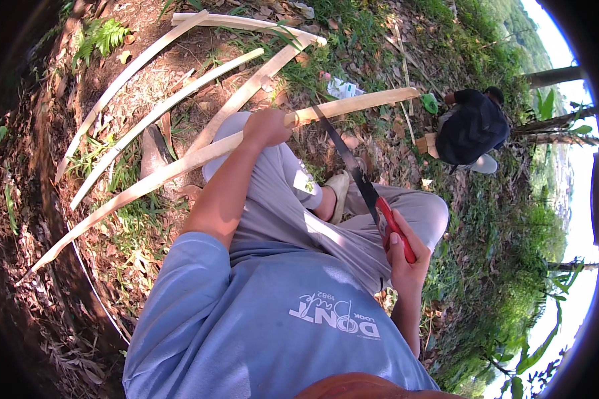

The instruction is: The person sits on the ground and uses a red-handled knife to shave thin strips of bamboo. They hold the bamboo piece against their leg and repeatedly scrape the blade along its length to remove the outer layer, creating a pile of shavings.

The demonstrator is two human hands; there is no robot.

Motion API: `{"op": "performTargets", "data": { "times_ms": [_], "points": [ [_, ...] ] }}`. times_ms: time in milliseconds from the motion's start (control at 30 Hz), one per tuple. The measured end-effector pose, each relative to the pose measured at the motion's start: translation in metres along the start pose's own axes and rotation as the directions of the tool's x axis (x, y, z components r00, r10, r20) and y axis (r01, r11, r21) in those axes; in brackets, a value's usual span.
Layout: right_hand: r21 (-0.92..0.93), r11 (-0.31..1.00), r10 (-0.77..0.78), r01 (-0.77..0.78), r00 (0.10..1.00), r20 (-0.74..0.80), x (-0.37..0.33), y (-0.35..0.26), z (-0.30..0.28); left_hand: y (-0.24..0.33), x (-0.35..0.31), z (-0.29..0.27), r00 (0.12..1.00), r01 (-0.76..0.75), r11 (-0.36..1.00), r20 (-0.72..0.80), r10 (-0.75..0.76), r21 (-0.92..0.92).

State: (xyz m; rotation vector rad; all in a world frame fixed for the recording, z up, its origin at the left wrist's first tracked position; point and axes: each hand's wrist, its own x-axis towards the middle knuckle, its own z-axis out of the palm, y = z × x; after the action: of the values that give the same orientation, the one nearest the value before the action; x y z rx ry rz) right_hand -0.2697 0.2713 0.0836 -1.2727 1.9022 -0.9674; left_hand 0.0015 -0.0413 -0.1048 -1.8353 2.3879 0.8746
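Note:
A long pale wooden strip runs slantwise across my left knee, from the lower left to the upper right. Around it, just left of the blade, my left hand is closed. My right hand grips the red handle of a hand saw. The saw's dark blade slants up and left, and its tip end meets the strip a little right of my left fist. Whether the teeth have cut into the wood is too small to tell.
More pale strips lie on the leafy ground at the upper left, some crossing. A white and blue packet lies beyond the held strip. Another person in dark clothes crouches at the right, near a green bag.

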Motion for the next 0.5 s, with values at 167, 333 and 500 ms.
{"op": "performTargets", "data": {
  "times_ms": [167,333,500],
  "points": [
    [-0.048,0.998,-0.044,0.045,0.998,0.034,0.010,-0.019,-0.005,-0.003,-0.004,0.006,0.994,-0.053,0.997,-0.091,0.058,0.056],
    [-0.051,0.998,0.043,-0.040,0.996,0.073,0.018,-0.047,-0.005,-0.004,-0.005,0.009,0.990,-0.071,0.995,-0.116,0.079,0.065],
    [-0.079,0.996,-0.026,0.028,0.999,0.037,0.031,-0.057,-0.001,-0.006,-0.002,0.010,0.991,-0.077,0.994,-0.104,0.084,0.073]
  ]
}}
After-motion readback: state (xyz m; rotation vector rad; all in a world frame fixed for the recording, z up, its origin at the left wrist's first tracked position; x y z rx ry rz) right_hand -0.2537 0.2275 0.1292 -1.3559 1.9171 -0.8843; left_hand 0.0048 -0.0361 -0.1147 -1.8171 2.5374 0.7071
